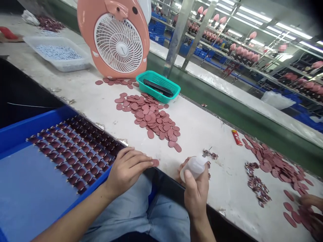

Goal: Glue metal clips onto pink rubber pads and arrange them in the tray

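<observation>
My left hand [130,169] is at the front edge of the table, its fingers together and pinching a flat reddish-brown oval disc [155,163]. The thumb is hidden under the palm. My right hand [197,191] is wrapped round a white translucent squeeze bottle [193,168], tilted with its tip to the upper right. Beyond both hands lies a loose pile of the same oval discs [153,116]. Just past the bottle are small dark shiny pieces [210,154], partly hidden by it.
A blue tray [30,168] with rows of dark red pieces is at lower left. A pink fan [118,43], a green basket [174,97] and a white tub [65,64] stand behind. At right, another person's hand [311,203] is among more discs [277,161].
</observation>
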A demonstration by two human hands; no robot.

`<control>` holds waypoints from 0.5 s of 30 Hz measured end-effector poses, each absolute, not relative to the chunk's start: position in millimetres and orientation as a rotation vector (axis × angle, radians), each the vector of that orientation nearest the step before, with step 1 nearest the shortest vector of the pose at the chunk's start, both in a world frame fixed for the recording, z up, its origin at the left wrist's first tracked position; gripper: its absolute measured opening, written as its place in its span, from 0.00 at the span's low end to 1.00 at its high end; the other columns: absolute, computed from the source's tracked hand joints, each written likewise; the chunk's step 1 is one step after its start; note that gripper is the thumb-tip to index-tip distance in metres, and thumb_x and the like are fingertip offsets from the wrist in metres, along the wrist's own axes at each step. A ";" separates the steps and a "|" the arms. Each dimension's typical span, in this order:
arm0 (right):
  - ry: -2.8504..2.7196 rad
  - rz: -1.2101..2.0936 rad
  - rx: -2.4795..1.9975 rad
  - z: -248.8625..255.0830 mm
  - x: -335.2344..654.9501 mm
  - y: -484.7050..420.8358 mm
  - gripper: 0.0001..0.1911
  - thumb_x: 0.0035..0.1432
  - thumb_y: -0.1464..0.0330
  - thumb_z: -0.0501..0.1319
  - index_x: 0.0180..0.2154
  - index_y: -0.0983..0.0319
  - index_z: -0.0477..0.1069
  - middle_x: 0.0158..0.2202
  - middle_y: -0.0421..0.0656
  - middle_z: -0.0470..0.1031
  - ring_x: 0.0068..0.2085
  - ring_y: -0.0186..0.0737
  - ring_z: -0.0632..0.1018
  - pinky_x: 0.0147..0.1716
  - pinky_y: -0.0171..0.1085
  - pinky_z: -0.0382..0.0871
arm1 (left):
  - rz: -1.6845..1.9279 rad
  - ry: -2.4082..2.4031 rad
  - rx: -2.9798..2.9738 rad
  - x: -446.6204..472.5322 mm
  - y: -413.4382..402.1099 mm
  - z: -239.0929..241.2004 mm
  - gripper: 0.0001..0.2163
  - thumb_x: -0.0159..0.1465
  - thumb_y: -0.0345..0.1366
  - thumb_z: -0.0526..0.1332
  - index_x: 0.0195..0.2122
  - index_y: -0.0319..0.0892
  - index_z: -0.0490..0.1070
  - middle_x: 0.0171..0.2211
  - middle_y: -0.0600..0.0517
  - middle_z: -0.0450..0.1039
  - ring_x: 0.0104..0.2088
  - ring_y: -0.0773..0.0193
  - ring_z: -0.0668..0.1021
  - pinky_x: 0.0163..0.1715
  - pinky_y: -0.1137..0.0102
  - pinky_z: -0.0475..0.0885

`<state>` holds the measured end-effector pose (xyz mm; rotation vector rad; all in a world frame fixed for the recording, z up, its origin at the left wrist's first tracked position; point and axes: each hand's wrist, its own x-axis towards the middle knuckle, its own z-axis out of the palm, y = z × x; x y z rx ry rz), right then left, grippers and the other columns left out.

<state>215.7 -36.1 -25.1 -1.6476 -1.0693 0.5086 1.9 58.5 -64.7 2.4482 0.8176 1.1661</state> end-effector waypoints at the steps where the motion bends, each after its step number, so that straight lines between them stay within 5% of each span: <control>1: -1.071 0.621 -1.608 -25.8 207.6 -38.3 0.17 0.66 0.53 0.59 0.44 0.59 0.67 0.33 0.41 0.75 0.30 0.39 0.76 0.32 0.39 0.72 | 1.218 0.781 2.418 0.6 54.1 -65.8 0.18 0.67 0.28 0.64 0.51 0.61 0.80 0.42 0.57 0.86 0.43 0.59 0.83 0.58 0.60 0.65; 4: -1.081 0.972 -1.492 -21.8 183.8 -43.0 0.18 0.63 0.52 0.64 0.41 0.59 0.67 0.24 0.35 0.70 0.19 0.31 0.66 0.17 0.32 0.61 | 1.352 0.639 2.374 -4.3 38.0 -60.5 0.21 0.66 0.28 0.66 0.55 0.62 0.77 0.40 0.57 0.87 0.41 0.59 0.84 0.58 0.62 0.67; 7: -0.843 1.312 -1.313 -10.2 164.3 -46.9 0.21 0.60 0.52 0.66 0.45 0.58 0.64 0.24 0.34 0.69 0.18 0.28 0.62 0.15 0.28 0.52 | 1.416 0.558 2.249 -4.6 20.6 -47.3 0.23 0.67 0.31 0.65 0.60 0.62 0.73 0.42 0.56 0.86 0.40 0.58 0.84 0.57 0.62 0.69; 12: -0.518 1.471 -1.190 0.2 141.0 -50.1 0.27 0.54 0.55 0.72 0.47 0.55 0.61 0.25 0.33 0.70 0.20 0.28 0.63 0.18 0.27 0.52 | 1.354 0.622 1.497 7.8 -4.0 -37.3 0.22 0.58 0.46 0.74 0.55 0.54 0.79 0.45 0.49 0.85 0.45 0.55 0.82 0.50 0.64 0.75; 15: -0.638 1.426 -1.228 -7.9 134.3 -52.3 0.26 0.57 0.54 0.70 0.47 0.55 0.60 0.25 0.32 0.71 0.18 0.27 0.63 0.16 0.27 0.55 | 1.276 0.648 1.140 12.6 -13.2 -36.6 0.14 0.57 0.45 0.75 0.45 0.53 0.84 0.40 0.49 0.84 0.44 0.56 0.82 0.48 0.65 0.76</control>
